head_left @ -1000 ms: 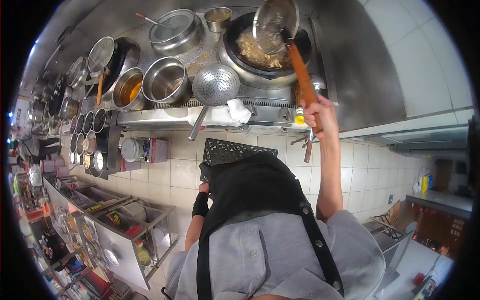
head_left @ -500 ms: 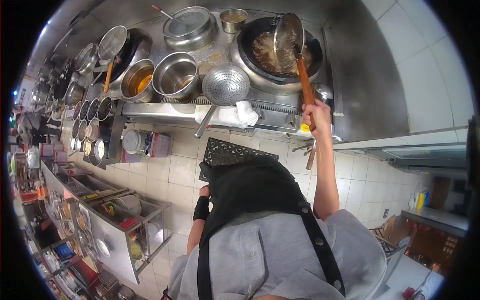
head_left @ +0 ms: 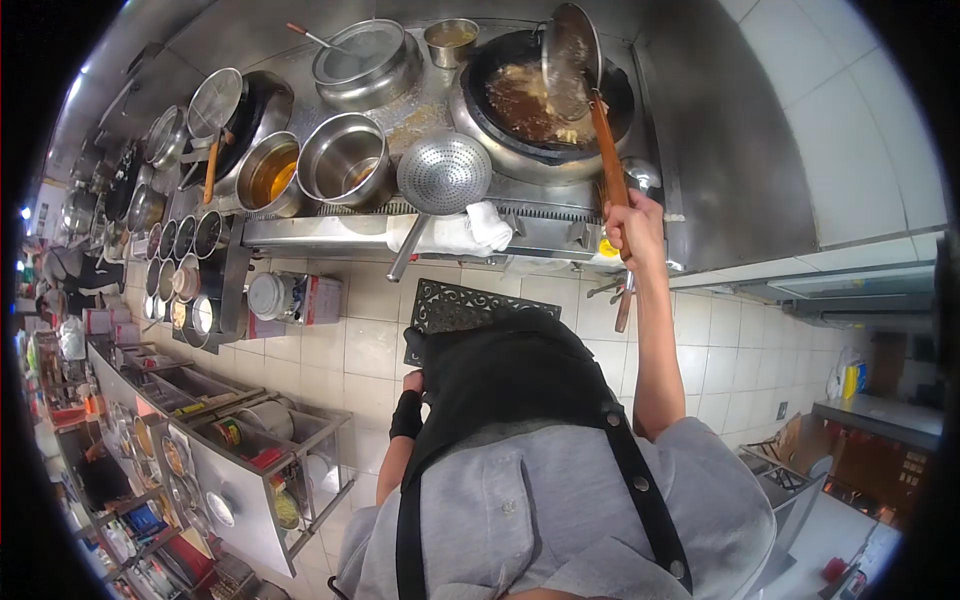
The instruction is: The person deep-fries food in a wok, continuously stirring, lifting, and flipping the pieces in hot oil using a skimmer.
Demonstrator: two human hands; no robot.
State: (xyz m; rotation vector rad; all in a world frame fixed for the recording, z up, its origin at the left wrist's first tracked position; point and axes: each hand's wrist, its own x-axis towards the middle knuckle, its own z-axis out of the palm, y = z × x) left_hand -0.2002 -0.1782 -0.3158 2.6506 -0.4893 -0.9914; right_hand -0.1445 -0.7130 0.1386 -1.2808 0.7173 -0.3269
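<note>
My right hand (head_left: 636,228) is closed around the wooden handle of a mesh strainer (head_left: 571,62). The strainer's round head is tilted on edge above the right side of a large wok (head_left: 489,92). Brown, foaming liquid (head_left: 525,105) fills the wok, with pale bits at its surface near the strainer. My left hand (head_left: 413,382) hangs low by my apron, a black band around the wrist. The apron hides part of its fingers, so its grip cannot be made out.
A perforated ladle (head_left: 444,173) rests at the stove edge beside a white cloth (head_left: 487,228). Left of it stand a steel pot (head_left: 345,150) and a pot of orange liquid (head_left: 268,172). Behind is a lidded pot (head_left: 362,62). A dark mat (head_left: 455,305) lies on the tiled floor.
The strainer has risen slightly and stands more on edge over the wok. Pale bits now show below it in the liquid. The view has shifted a little; my left hand stays by the apron.
</note>
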